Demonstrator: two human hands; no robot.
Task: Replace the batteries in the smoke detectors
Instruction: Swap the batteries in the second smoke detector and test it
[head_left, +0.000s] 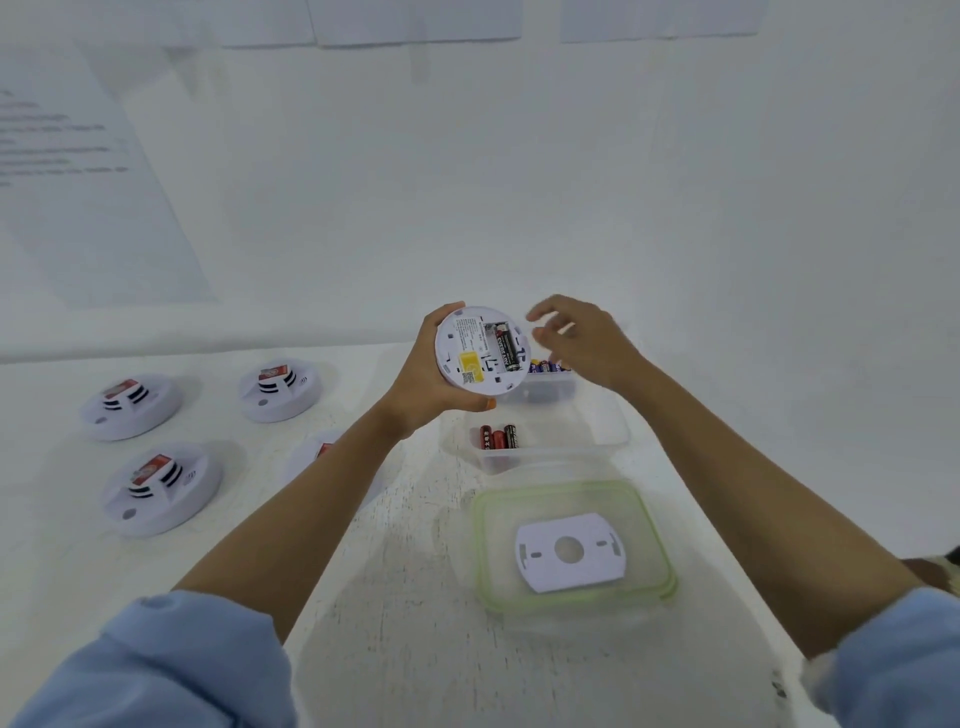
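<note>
My left hand (423, 382) grips a white round smoke detector (480, 348) above the table, its back turned to me. Its open compartment shows one black battery (506, 345). To the right of the detector my right hand (582, 338) hovers with fingers loosely spread and holds nothing; it is blurred. Below it a small clear tub (550, 387) holds several blue and yellow batteries (545, 366). A larger clear tub (608, 434) nearer me holds three red and black batteries (497, 437). A white mounting plate (569, 551) lies on a green-rimmed lid (480, 545).
Three smoke detectors stand face up on the white table at the left (132, 405) (280, 389) (163, 488); a fourth (317, 454) is partly hidden behind my left forearm. Paper sheets hang on the wall at the back.
</note>
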